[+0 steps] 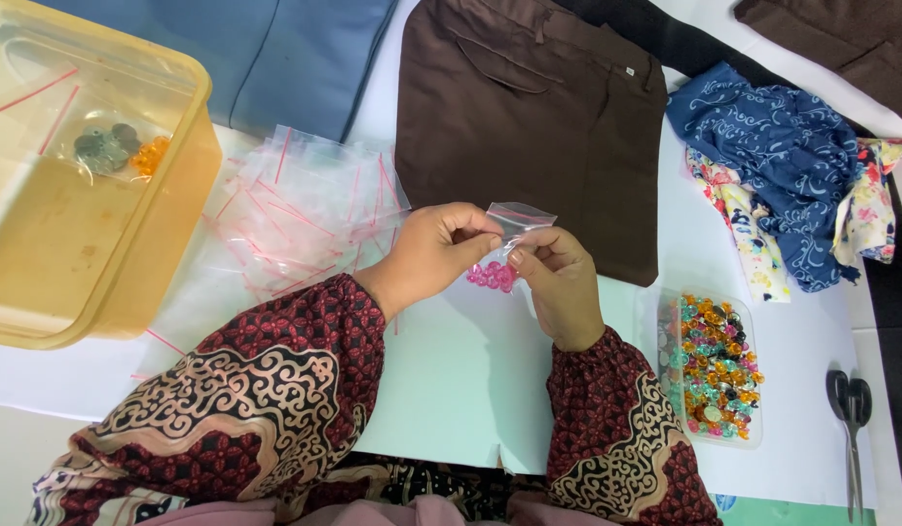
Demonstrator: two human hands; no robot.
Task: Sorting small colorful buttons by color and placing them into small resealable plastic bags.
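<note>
Both hands are up at the middle of the white counter [451, 390], pinching one small clear zip bag with a red seal strip [514, 222] between them. The left hand [433, 255] grips its left edge, the right hand [560, 282] its right edge, and a cluster of pink plastic beads [492, 277] sags at the bottom. To do this well, I'd keep the bag upright and pinch along the strip evenly so nothing spills. I count one loose heap of empty bags [295, 219] at 10 o'clock, one yellow plastic tub [168, 224] at 9, one clear tray of mixed coloured gems [712, 365] at 3, and one pair of scissors [849, 409] further right. The beads are too clumped to count, maybe ten.
</note>
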